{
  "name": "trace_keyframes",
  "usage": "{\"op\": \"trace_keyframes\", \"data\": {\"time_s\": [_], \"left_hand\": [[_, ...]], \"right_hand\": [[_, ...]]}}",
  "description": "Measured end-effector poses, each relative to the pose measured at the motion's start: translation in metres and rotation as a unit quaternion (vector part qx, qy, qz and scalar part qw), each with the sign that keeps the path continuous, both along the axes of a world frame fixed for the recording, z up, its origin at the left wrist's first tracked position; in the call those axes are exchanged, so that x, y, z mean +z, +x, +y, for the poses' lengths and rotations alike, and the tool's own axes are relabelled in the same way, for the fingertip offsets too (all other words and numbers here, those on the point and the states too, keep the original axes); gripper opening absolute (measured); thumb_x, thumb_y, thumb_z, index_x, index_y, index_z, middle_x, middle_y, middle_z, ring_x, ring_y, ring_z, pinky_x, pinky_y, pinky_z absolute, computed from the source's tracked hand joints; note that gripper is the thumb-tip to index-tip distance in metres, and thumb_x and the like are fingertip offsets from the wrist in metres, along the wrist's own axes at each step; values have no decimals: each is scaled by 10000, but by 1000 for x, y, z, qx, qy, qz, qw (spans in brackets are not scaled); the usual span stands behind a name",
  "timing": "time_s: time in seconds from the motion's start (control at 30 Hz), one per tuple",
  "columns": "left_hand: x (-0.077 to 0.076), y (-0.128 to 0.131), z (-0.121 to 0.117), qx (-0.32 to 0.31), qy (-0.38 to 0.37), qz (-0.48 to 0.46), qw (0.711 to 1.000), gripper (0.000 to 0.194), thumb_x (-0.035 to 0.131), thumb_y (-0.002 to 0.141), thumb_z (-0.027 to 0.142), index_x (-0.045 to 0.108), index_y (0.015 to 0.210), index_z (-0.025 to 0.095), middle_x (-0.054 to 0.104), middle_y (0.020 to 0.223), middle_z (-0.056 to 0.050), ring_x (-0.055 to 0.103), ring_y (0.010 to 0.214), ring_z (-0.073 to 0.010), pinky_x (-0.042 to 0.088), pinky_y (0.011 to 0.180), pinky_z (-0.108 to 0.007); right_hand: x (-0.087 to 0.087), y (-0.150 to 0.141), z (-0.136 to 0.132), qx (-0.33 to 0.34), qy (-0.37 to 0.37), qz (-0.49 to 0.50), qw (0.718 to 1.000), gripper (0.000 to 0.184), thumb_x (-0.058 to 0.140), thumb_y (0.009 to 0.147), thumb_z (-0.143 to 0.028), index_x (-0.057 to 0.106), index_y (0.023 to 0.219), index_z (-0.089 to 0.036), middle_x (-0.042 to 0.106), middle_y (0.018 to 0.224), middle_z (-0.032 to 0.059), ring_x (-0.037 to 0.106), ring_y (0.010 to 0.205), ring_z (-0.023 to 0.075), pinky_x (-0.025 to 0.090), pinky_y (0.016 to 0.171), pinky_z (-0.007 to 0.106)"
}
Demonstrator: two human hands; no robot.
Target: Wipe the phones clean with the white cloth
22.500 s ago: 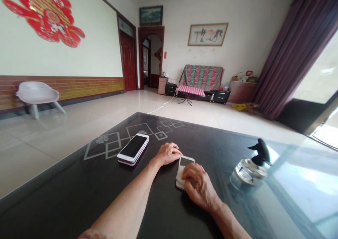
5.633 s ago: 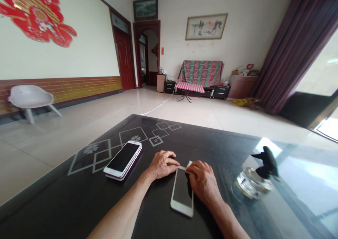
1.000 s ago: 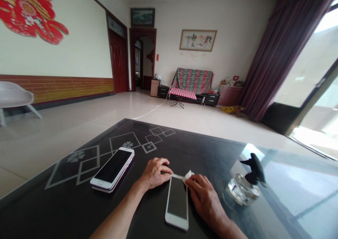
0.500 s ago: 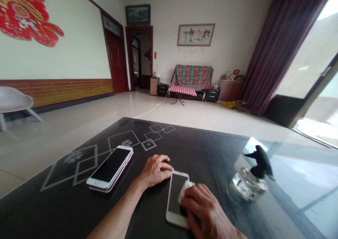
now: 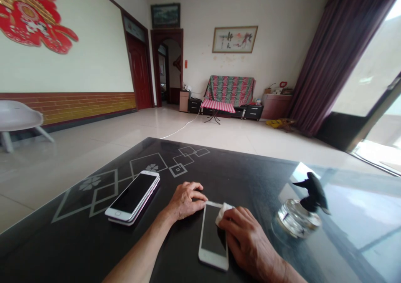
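A white-framed smartphone (image 5: 213, 237) with a dark screen lies face up on the black table in front of me. My left hand (image 5: 187, 200) rests on the tabletop, fingers loosely spread, and a fingertip meets the phone's upper left corner. Between the fingers of my right hand (image 5: 250, 237) is a bunched white cloth (image 5: 223, 213), pressed at the upper right part of the screen. That hand covers the phone's right edge. To the left, a white phone (image 5: 135, 196) lies face up on top of at least one other phone.
A clear spray bottle (image 5: 299, 218) with a black trigger head stands right of my right hand. The glossy black table (image 5: 244, 170) has grey diamond and flower patterns at its left. Beyond it are a white chair (image 5: 20, 118) and a small table with a red-striped top (image 5: 218, 106).
My right hand has slid the cloth up and slightly right across the phone, uncovering more of the lower screen. My left hand stays at the corner. The view has shifted slightly.
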State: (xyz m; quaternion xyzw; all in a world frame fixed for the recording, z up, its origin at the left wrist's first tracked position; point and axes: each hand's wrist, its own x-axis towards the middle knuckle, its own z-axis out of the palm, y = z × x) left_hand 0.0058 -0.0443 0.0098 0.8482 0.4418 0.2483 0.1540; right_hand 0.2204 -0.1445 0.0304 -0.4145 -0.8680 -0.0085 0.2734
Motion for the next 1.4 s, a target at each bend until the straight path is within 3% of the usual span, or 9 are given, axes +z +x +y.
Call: {"op": "trace_keyframes", "data": {"time_s": [0.17,0.3,0.63,0.83,1.23,1.4], "left_hand": [[-3,0,0,3,9,-5,1000,129,686,765,319,753,851,389,634,1148,68,560,1001,-200,395,936,-336],[-3,0,0,3,11,-9,1000,139,692,759,303,752,850,390,638,1140,69,560,1008,-199,388,939,-338],[0,-1,-1,0,2,-11,1000,149,685,756,289,752,850,383,638,1145,67,555,1011,-200,385,946,-340],[2,-1,-1,-1,-2,-7,1000,142,687,754,296,753,851,376,636,1150,66,554,1008,-199,386,955,-341],[1,0,-2,9,14,3,1000,133,707,754,299,755,850,376,640,1145,60,568,1003,-197,405,944,-337],[1,0,-1,11,14,7,1000,130,702,758,308,754,853,380,635,1155,64,568,1003,-197,408,949,-334]], "right_hand": [[-6,9,20,-47,0,-21,999,283,451,889,-121,641,1043,-265,609,976,52,535,874,183,445,792,328],[-5,10,21,-45,-2,-35,998,291,430,909,-137,620,1094,-257,598,988,62,529,863,186,446,778,338],[6,-11,-15,56,-24,5,998,241,449,776,-49,612,875,-197,569,851,49,494,770,162,406,715,303],[2,-17,-23,115,-15,-7,993,165,476,735,-65,580,778,-186,562,807,40,478,744,160,383,684,300],[-5,5,18,-36,-7,-22,999,267,440,896,-121,633,1040,-236,608,992,63,522,876,189,432,789,339],[-7,6,20,-48,-26,-16,998,263,427,910,-135,621,1053,-241,600,1018,64,517,888,195,431,804,355]]}}
